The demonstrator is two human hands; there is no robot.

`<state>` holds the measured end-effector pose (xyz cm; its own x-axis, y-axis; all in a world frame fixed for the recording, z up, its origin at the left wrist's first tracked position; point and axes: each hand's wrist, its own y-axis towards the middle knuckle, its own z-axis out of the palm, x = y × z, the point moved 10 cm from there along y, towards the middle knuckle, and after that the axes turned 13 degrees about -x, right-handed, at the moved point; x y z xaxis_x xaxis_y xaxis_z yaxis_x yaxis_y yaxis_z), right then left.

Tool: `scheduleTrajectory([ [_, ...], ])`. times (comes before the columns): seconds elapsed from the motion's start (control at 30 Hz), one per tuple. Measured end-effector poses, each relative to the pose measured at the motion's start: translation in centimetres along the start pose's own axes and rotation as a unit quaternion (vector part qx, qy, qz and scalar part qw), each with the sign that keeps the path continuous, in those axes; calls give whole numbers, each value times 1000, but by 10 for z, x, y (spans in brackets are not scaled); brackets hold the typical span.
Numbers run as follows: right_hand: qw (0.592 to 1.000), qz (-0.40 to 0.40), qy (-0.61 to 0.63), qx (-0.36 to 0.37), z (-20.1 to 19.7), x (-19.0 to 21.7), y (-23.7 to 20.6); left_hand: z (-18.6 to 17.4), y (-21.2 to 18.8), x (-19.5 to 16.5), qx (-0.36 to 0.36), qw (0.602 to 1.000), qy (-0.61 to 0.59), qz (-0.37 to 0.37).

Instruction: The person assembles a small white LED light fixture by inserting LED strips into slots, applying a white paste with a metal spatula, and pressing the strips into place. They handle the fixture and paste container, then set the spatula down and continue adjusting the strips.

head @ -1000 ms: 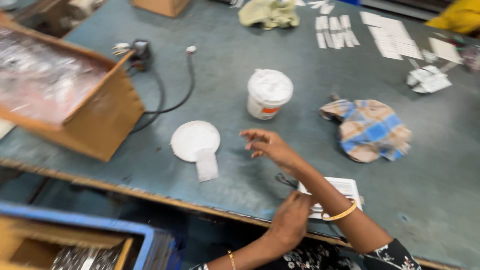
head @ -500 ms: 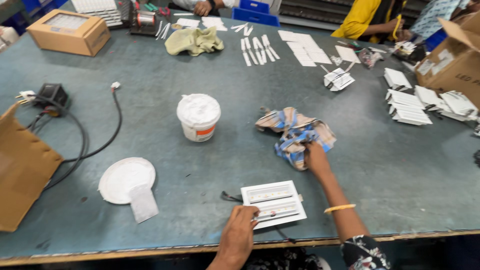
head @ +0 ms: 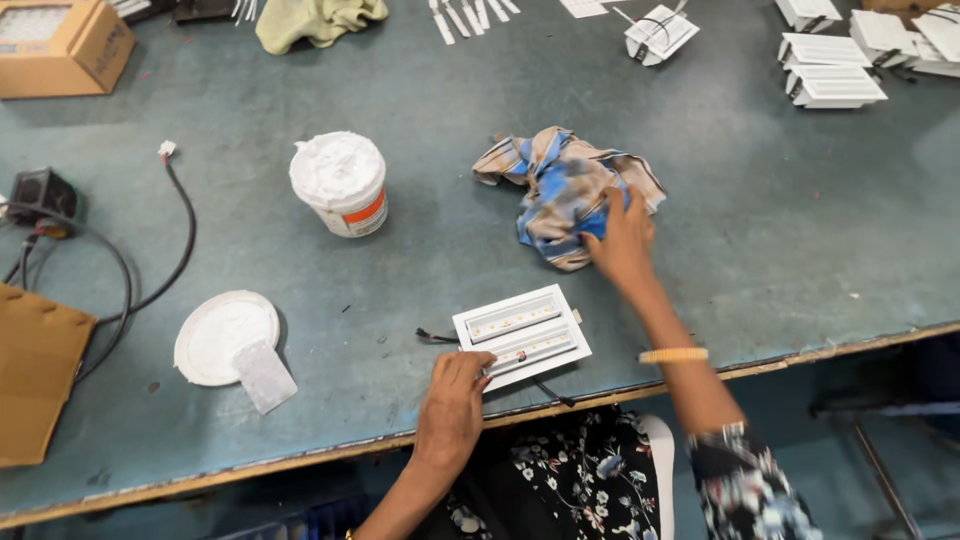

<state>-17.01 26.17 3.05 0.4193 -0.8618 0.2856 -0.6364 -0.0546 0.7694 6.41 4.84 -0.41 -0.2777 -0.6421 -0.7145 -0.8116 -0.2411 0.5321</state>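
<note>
A white rectangular light fixture [head: 522, 334] with two strips lies near the table's front edge, a thin black wire trailing from it. My left hand [head: 452, 405] rests on its near left corner, fingers curled against it. My right hand [head: 622, 243] lies on the near edge of a crumpled blue, tan and white checked cloth [head: 560, 185] in the middle of the table, fingers pressed into the fabric. A yellow bangle sits on my right wrist.
A white tub [head: 341, 183] stands left of the cloth. A round white lid [head: 226, 336] with a small white scraper lies further left. Black cable and adapter [head: 42, 195], cardboard boxes [head: 60, 45], a yellowish rag [head: 315, 20] and more white fixtures [head: 832, 70] ring the green table [head: 780, 230].
My right hand went from above the table to the checked cloth and settled on it. My left hand has stayed at the fixture. The camera view moved closer over the table.
</note>
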Motion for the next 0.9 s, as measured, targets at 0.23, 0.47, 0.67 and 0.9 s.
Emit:
scheduleTrajectory([
  [0.23,903,240,246,256,-19,-5,-110,0,6,-4,4,1000,10,8],
  [0.47,778,286,325,454,11,14,-146,6,6,4,35,998,28,-38],
  [0.67,756,268,268,534,21,16,-135,6,10,2,43,997,45,-41],
  [0.9,741,266,267,556,29,17,-135,9,10,8,60,995,51,-62],
])
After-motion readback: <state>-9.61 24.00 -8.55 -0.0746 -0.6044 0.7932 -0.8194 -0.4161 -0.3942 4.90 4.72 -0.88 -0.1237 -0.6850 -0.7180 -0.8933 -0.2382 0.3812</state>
